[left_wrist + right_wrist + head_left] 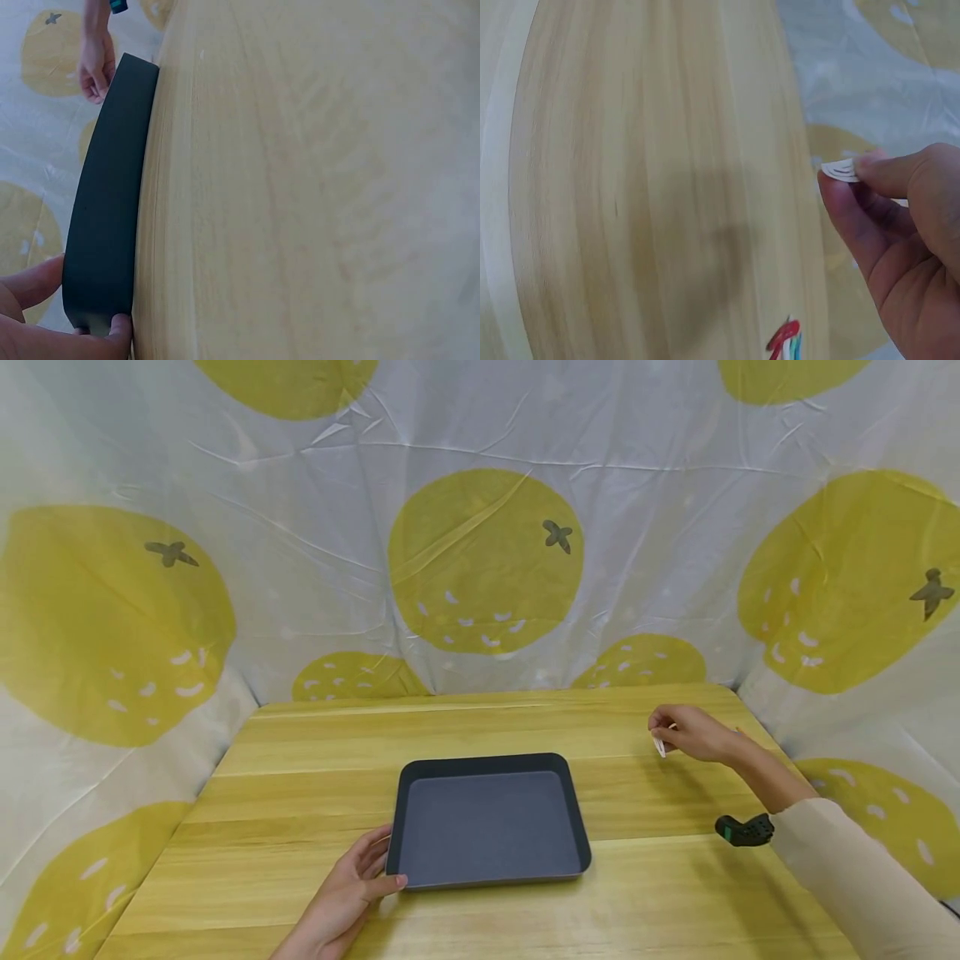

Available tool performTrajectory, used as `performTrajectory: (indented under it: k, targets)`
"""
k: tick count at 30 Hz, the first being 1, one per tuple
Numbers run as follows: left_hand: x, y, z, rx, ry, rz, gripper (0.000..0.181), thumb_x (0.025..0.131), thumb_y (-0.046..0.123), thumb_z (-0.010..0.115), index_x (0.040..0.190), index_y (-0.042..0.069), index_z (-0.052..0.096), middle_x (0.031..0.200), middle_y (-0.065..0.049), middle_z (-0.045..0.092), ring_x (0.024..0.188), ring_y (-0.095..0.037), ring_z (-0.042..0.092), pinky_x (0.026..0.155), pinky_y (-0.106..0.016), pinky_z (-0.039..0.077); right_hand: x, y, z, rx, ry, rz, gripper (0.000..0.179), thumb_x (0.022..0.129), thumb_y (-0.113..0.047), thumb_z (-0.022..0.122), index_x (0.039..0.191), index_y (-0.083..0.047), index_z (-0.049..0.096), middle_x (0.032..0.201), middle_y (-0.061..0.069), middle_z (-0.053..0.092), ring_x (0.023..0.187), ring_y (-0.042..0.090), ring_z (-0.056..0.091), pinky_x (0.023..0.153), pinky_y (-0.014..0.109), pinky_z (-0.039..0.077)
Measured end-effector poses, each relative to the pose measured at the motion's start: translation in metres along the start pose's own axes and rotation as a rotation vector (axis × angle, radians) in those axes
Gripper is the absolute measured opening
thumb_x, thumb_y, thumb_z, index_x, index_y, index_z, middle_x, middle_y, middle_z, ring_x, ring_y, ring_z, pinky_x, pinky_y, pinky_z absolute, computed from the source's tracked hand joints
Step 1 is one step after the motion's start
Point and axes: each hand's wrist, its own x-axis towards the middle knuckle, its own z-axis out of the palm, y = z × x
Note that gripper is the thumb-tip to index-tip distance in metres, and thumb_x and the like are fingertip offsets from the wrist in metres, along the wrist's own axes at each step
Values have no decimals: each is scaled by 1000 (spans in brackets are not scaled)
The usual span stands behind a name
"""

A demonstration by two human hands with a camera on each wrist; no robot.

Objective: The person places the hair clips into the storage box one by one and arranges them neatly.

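A dark grey rectangular baking tray (491, 827) with a raised rim lies on the table. At its front left corner my left hand (352, 881) grips it, the thumb on the rim and the fingers along the outer side. In the left wrist view the tray's outer wall (112, 195) shows beside the left hand's fingers (97, 341). Off to the tray's right, my right hand (693, 732) is raised above the table. Between thumb and forefinger it pinches a small white piece with curved dark lines (841, 170); its exact kind is unclear.
The wooden table (315, 777) reaches back to a white curtain (315, 568) printed with yellow fruit. Several thin coloured things (786, 341), red, white, blue and green, lie near a table edge below the right hand. A black device (744, 831) sits by the right wrist.
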Motion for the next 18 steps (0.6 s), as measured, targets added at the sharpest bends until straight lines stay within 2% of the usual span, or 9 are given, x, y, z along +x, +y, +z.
performTrajectory:
  k: [12,18]
  targets:
    - [0,1,1,-8,-6,-9,86,86,-15,70,159,-1,28,162,-31,23,149,-51,17,119,-62,26,22,-29,14,-28,-29,-44,8,108,0,48,107,1,56,95,11,59,85,41,63,78,53,59]
    - [-2,1,1,-1,-8,-5,86,86,-14,71,159,-1,28,162,-30,23,149,-50,17,119,-62,24,34,-44,26,-58,-41,-88,7,107,0,51,107,2,58,92,10,61,78,32,64,73,51,60]
